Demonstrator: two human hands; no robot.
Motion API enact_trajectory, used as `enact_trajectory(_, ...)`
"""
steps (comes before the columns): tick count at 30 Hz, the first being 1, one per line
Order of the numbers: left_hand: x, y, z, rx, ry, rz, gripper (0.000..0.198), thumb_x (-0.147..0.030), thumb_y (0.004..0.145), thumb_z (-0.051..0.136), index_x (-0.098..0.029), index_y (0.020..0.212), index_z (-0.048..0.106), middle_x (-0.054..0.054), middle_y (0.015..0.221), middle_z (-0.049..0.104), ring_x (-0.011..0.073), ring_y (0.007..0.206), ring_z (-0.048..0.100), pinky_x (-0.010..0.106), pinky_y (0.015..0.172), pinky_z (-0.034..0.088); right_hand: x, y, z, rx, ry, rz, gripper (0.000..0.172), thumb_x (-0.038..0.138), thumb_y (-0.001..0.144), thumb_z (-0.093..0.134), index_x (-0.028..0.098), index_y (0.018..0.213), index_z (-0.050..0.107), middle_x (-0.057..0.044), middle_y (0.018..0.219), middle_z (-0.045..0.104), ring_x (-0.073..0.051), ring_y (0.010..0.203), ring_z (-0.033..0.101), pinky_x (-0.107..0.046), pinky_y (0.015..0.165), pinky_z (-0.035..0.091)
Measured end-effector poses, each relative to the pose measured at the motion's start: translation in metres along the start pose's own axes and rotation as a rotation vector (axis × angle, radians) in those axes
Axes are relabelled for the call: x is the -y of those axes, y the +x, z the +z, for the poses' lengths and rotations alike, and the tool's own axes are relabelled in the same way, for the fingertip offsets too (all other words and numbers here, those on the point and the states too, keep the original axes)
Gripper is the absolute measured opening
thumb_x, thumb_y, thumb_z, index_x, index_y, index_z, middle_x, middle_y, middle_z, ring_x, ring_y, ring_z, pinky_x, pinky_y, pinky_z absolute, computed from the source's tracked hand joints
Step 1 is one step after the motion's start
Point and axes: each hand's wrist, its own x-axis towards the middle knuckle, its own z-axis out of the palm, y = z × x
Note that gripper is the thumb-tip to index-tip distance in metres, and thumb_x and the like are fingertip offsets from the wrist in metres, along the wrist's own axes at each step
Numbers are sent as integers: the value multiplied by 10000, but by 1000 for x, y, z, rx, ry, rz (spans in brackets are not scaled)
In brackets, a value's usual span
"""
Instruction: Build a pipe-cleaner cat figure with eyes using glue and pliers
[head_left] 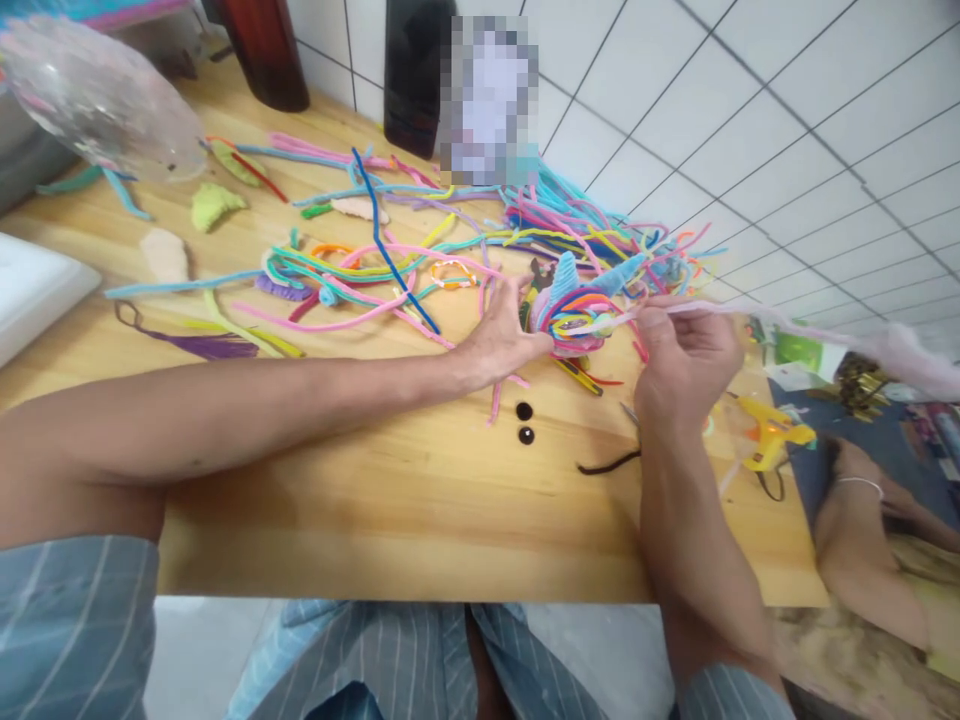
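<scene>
A rounded bundle of coiled, many-coloured pipe cleaners [581, 318] with light-blue pointed pieces on top sits on the wooden table. My left hand [501, 330] grips it from the left, thumb at the front; some fingers are hidden behind. To the right of the bundle, my right hand [690, 345] is closed in a pinch on a pale pink fluffy strand [806, 328]. The strand runs from the bundle's front through these fingers and off to the right. Two round black pieces [526, 423] lie in front of the bundle. Beside them is a short black strip [609, 464].
Loose pipe cleaners [360, 260] spread across the table's left and back. A yellow glue gun [772, 432] lies near the right edge. A yellow cutter [581, 378] rests below the bundle. At right, another person's arm [862, 545] is near the table. A dark bottle [266, 50] stands behind.
</scene>
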Motion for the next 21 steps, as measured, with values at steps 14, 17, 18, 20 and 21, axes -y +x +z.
enact_trajectory(14, 12, 11, 1, 190, -102, 191, 1057, -680, 709, 932, -228, 1540, 460, 191, 1661, 535, 389, 1579, 487, 581, 1348, 363, -20, 3, 9, 17, 75, -78, 99, 357, 895, 872, 285, 916, 808, 1, 869, 789, -227, 827, 751, -443, 820, 613)
enact_trajectory(17, 14, 12, 0, 217, -123, 202, 1007, -653, 719, 932, -233, 1517, 482, 186, 1651, 542, 373, 1533, 537, 565, 1322, 399, -23, 2, 10, 17, 82, -87, 85, 323, 898, 857, 261, 918, 801, 14, 872, 780, -208, 837, 749, -435, 853, 611)
enact_trajectory(18, 14, 12, 0, 227, -128, 206, 987, -644, 726, 929, -231, 1507, 490, 185, 1639, 553, 371, 1521, 548, 562, 1316, 406, -23, 2, 11, 18, 78, -89, 78, 314, 901, 851, 258, 918, 799, 18, 874, 778, -202, 843, 748, -432, 867, 610)
enact_trajectory(20, 15, 12, -1, 237, -132, 214, 907, -604, 763, 909, -232, 1485, 505, 178, 1609, 578, 366, 1506, 561, 562, 1308, 413, -25, 2, 11, 13, 79, -94, 61, 295, 905, 842, 258, 922, 797, 21, 879, 777, -197, 851, 750, -429, 884, 611)
enact_trajectory(21, 16, 12, -1, 237, -130, 217, 848, -573, 794, 889, -235, 1473, 511, 171, 1596, 590, 362, 1503, 563, 563, 1306, 414, -25, 2, 12, 11, 79, -96, 54, 289, 907, 840, 263, 924, 796, 21, 879, 776, -197, 851, 752, -427, 882, 614)
